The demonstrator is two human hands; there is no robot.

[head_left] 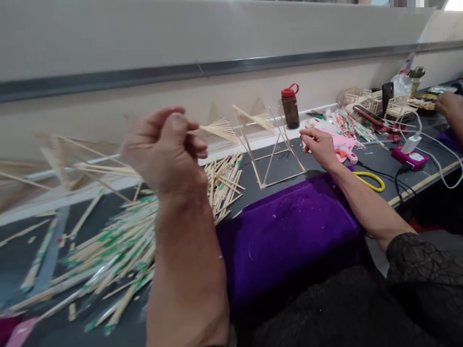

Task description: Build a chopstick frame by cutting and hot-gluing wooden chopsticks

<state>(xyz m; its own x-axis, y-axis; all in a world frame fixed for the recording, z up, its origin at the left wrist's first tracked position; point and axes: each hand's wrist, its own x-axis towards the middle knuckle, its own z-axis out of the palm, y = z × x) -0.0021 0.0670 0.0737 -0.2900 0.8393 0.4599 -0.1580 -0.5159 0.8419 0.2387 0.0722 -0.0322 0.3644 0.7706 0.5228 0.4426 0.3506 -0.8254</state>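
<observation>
My left hand (170, 144) is raised in the foreground with thumb and fingers pinched together. Whatever it may hold is too fine to make out. Behind its fingertips is a fan of thin wooden sticks (220, 129), part of a row of stick structures along the wall. My right hand (320, 147) is also closed in a pinch, beside the right side of a stick frame (284, 179) standing on the dark table. Any thing between those fingers is hidden. Loose wooden chopsticks (119, 246), many in green-printed wrappers, lie heaped below and around my left hand.
Purple cloth (289, 231) covers the table's near edge and my lap. A pink glue gun (347, 153), a yellow ring (369, 181) and a purple power adapter (410, 157) with cables lie right. A red-lidded bottle (290, 108) stands by the wall. Another person's hand (450, 106) is far right.
</observation>
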